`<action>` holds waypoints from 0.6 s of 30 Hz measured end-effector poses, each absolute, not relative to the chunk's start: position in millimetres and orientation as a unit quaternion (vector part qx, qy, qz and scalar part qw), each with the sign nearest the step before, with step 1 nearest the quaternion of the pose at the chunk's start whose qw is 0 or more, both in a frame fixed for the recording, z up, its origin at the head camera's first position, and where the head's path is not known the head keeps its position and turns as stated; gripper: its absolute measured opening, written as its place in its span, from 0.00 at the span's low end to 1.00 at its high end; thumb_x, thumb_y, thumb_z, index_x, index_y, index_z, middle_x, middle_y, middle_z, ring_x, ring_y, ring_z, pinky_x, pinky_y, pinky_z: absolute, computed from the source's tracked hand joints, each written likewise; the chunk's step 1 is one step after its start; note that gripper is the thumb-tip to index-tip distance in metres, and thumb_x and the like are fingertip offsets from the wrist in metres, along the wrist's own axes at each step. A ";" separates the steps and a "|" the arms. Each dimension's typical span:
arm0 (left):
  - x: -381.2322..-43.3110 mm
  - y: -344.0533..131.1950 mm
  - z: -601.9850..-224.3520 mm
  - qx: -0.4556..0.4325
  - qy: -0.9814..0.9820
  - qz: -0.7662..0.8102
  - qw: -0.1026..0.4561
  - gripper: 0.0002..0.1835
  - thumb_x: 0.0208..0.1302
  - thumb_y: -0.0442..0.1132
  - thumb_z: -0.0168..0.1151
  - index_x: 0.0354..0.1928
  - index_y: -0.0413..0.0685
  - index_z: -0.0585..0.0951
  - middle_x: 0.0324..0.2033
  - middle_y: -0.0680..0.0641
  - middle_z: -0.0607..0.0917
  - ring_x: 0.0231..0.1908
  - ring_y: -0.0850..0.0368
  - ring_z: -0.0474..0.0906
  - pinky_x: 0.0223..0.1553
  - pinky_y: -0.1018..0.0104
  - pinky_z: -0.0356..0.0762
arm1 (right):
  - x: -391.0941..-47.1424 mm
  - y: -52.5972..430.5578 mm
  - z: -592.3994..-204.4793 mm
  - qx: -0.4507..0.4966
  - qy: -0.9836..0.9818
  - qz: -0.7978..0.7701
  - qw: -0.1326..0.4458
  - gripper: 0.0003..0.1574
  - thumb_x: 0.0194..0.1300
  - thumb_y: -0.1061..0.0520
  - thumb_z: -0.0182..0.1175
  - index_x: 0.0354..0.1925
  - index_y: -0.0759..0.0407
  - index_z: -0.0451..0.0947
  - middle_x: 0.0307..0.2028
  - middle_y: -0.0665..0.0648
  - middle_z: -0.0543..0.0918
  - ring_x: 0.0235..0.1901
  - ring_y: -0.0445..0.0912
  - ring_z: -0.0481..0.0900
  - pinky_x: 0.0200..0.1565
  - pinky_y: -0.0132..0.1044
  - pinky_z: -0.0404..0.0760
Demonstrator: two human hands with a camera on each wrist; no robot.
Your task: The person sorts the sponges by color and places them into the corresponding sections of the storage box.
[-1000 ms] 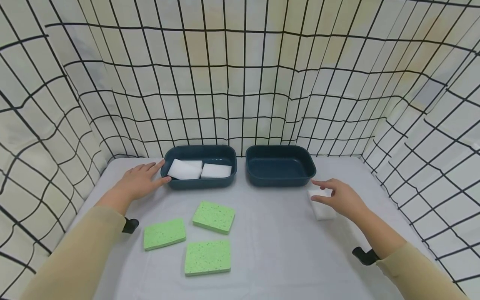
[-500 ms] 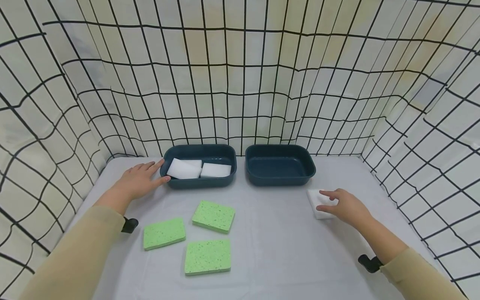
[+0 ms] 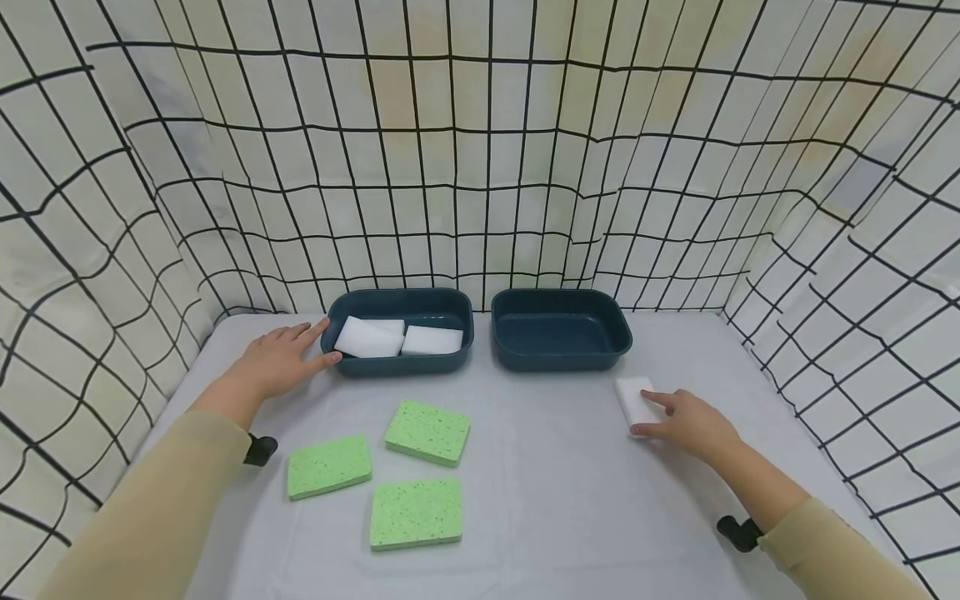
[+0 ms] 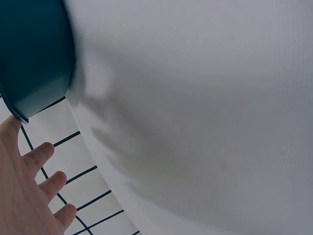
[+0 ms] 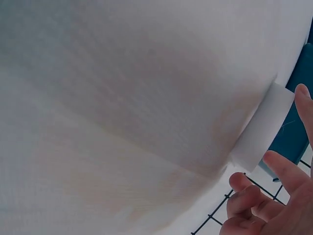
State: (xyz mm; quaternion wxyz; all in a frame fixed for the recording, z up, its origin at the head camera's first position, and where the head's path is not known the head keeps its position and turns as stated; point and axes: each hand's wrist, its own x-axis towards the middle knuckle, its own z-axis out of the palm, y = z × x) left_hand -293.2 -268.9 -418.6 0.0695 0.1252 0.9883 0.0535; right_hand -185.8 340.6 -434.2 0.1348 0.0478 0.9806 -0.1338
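Observation:
My left hand (image 3: 272, 362) rests against the left end of a dark blue tray (image 3: 399, 367), fingers spread and relaxed. In the left wrist view a fingertip touches the rim of this tray (image 4: 44, 73). Two white sponges (image 3: 371, 340) or more lie in it. At the right, my right hand (image 3: 693, 423) is over another white sponge (image 3: 634, 402) lying on the table. Its thumb and index finger stand apart, at or very near the sponge's upper surface; the other fingers are curled. The right wrist view shows this sponge (image 5: 261, 128) between table and fingertips.
A second dark blue tray (image 3: 561, 363), with nothing in it, stands right of the first. Green sponges (image 3: 427, 433) lie apart at the front left of the white-covered table (image 3: 555, 500). Black wire grid (image 3: 487, 167) walls rise behind and at both sides.
My right hand has moved down and slightly right from near the right tray's corner to the white sponge, thumb and index finger lowered. My left hand and the other things have not moved.

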 end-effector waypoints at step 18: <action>-294.0 -267.8 -416.6 0.125 0.988 0.056 0.075 0.51 0.67 0.77 0.33 0.79 0.49 0.46 0.72 0.28 0.54 0.69 0.23 0.49 0.64 0.25 0.48 | -177.3 341.5 -429.5 0.034 0.983 -0.124 0.127 0.55 0.57 0.28 0.65 0.74 0.51 0.64 0.62 0.77 0.68 0.54 0.67 0.74 0.47 0.60 0.77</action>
